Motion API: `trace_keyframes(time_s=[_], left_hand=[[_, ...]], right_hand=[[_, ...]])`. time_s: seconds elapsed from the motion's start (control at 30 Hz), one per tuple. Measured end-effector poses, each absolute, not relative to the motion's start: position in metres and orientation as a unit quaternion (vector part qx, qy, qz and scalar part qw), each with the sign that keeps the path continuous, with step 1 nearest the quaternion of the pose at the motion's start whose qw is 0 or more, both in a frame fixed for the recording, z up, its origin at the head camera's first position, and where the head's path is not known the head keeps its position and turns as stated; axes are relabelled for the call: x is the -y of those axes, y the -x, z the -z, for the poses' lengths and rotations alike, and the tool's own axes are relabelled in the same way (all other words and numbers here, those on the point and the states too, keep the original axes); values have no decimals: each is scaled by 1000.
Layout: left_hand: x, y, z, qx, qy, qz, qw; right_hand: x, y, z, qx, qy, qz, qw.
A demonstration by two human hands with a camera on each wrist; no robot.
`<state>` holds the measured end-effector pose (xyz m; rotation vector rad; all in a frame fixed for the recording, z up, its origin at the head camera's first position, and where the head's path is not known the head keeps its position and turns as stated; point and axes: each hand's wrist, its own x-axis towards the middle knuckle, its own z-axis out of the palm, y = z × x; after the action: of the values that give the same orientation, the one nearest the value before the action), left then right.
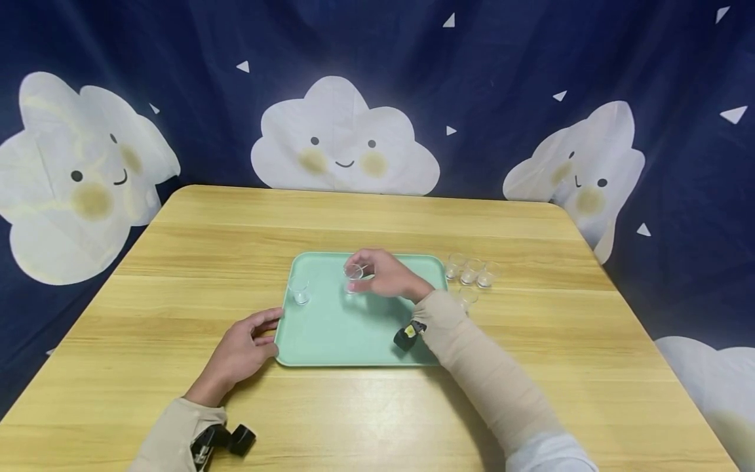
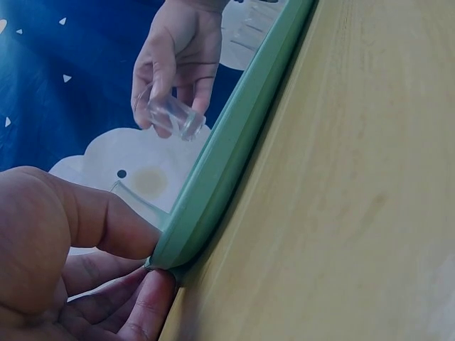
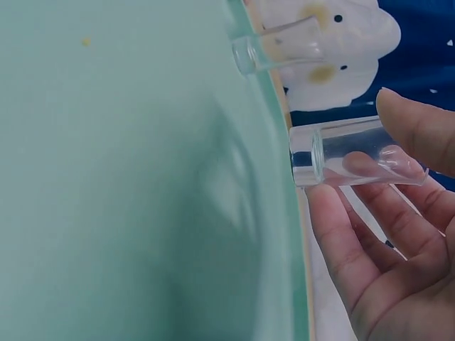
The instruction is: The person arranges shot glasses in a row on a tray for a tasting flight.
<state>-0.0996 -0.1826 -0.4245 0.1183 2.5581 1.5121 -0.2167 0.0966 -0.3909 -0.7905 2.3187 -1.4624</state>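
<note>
My right hand (image 1: 386,274) holds a small clear shot glass (image 3: 348,153) upright over the middle of the green tray (image 1: 330,334). The thumb is on one side of the glass and curled fingers are on the other, with its thick base toward the tray. My left hand (image 1: 242,354) is at the tray's left edge, where thumb and fingertips (image 2: 153,295) grip the rim in the left wrist view. A second clear shot glass (image 1: 299,292) stands on the tray near its left side.
Several more shot glasses (image 1: 470,273) stand on the wooden table (image 1: 531,314) just right of the tray, one partly behind my right sleeve (image 1: 483,367). A dark blue curtain (image 1: 206,39) with white clouds hangs behind the table.
</note>
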Motion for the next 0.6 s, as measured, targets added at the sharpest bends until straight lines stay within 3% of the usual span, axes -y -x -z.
trace_keyframes(time_s=[0.6], left_hand=[[183,100,422,-858,-48,-504,86]], right_hand=[[-68,219,395,-811,269,494,163]])
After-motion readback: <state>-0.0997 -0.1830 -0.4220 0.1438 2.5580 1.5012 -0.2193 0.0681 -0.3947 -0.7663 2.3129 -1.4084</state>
